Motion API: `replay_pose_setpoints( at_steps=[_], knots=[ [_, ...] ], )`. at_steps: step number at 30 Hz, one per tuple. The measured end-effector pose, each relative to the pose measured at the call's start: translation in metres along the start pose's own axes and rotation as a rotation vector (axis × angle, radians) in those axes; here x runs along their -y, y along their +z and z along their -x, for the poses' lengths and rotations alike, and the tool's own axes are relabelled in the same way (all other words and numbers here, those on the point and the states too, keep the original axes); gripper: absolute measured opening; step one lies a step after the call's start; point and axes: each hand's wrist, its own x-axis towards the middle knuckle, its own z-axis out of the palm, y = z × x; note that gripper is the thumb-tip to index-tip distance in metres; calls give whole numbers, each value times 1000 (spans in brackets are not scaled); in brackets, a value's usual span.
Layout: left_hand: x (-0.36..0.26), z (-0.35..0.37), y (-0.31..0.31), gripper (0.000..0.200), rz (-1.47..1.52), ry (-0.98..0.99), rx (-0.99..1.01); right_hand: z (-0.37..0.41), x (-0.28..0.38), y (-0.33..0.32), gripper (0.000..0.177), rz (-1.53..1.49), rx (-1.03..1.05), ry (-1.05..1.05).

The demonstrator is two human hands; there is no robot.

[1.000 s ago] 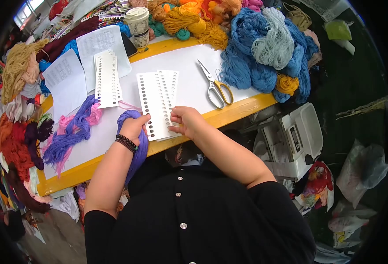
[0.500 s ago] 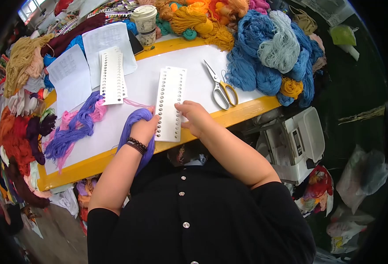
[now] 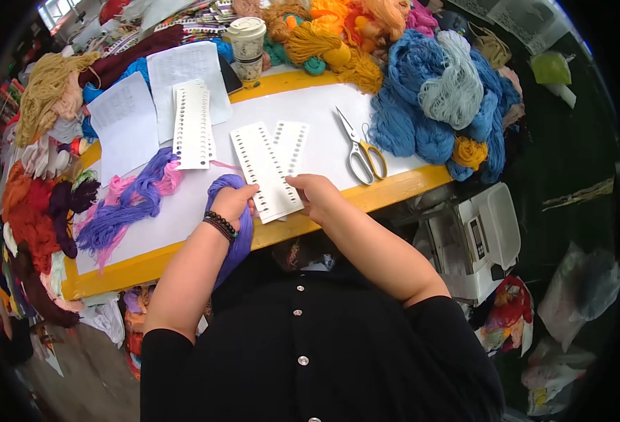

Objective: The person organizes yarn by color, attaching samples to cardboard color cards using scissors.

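Bridging both hands [image 3: 315,194], punched cards [image 3: 266,171]

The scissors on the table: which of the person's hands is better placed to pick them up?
Probably the right hand: the scissors lie just beyond it on its side, though it rests on the punched cards. The left hand is farther and grips purple yarn.

Stacked hole cards [image 3: 266,169] now fanned apart under both hands.
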Motion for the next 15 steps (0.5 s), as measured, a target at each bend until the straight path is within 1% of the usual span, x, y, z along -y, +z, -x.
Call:
replay_pose_setpoints(
  at_steps=[2, 4, 6, 7, 8, 9, 10, 11, 12, 13, 14, 15],
  knots=[
    [5, 2, 1, 16, -6, -8, 30, -2, -1, -1, 31, 171, -99, -47],
    [10, 3, 4, 19, -35, 25, 37, -2, 1, 3, 29, 230, -104, -65],
    [18, -3, 2, 26, -109, 67, -5, 0, 3, 6, 29, 448, -156, -159],
    [26, -10, 0, 34, -311, 126, -131, -9, -3, -1, 29, 451, -149, -159],
    [25, -5, 0, 36, -305, 146, -123, -15, -8, -2, 29, 652, -197, -337],
    [23, -1, 2, 37, -299, 164, -113, -19, -11, -5, 29, 752, -215, -426],
    [25, -3, 0, 34, -340, 171, -96, -25, -15, -8, 28, 852, -244, -515],
    [26, -5, -1, 34, -341, 168, -96, -2, -7, 12, 29, 549, -203, -362],
    [26, -7, -1, 23, -237, 130, -46, 10, -3, 24, 31, 247, -161, -209],
    [26, -9, 0, 23, -134, 95, 5, 10, -4, 25, 31, 245, -162, -208],
    [22, -7, 0, 30, -140, 76, 16, 8, -3, 26, 32, 269, -131, -196],
    [21, -6, 0, 30, -143, 75, 18, 7, -2, 27, 34, 293, -101, -184]
  ],
)
